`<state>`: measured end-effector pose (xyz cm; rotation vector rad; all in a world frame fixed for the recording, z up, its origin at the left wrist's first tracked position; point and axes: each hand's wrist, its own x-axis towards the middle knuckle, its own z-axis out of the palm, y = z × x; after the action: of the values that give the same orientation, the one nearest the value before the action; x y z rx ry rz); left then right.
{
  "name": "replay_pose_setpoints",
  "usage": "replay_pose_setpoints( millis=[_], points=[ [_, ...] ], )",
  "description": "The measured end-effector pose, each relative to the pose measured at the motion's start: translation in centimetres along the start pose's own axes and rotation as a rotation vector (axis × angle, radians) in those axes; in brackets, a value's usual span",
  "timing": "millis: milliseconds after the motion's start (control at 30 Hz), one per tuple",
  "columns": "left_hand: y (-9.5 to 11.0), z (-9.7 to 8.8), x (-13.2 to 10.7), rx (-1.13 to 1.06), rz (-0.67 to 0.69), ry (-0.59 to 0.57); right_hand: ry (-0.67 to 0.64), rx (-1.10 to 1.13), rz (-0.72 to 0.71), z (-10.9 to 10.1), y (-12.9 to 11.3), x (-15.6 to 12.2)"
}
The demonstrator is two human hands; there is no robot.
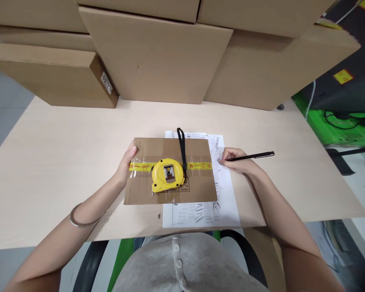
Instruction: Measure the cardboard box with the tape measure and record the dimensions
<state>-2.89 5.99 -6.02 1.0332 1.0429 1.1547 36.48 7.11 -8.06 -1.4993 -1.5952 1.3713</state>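
Note:
My left hand [128, 163] holds the left edge of a small cardboard box [170, 148], thumb at its upper corner and the other fingers mostly hidden. Yellow tape with red print runs across the box. On top of it lies a yellow tape measure [161, 174] with a black wrist strap [182, 148]. Beneath the box are paper sheets [228, 202] with print and handwritten marks, partly covered. My right hand [239, 160] is closed around a black pen [258, 155], its tip end at the right side of the paper.
Large cardboard boxes [164, 56] line the back of the pale table [63, 162]. A smaller closed carton [54, 81] with a label stands at the back left. To the right are a green crate [337, 127] with black cables and a dark object with yellow stickers.

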Motion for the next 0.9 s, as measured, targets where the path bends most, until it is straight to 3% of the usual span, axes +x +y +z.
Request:
replay_pose_setpoints(
  millis=[600,900],
  points=[
    [0.6,0.5,-0.4,-0.14,-0.124,0.056,-0.029,-0.007,0.004,-0.1,1.0,0.1],
    [0.3,0.2,-0.2,-0.095,-0.046,0.045,-0.027,-0.028,0.018,-0.1,0.6,0.1]
  ],
)
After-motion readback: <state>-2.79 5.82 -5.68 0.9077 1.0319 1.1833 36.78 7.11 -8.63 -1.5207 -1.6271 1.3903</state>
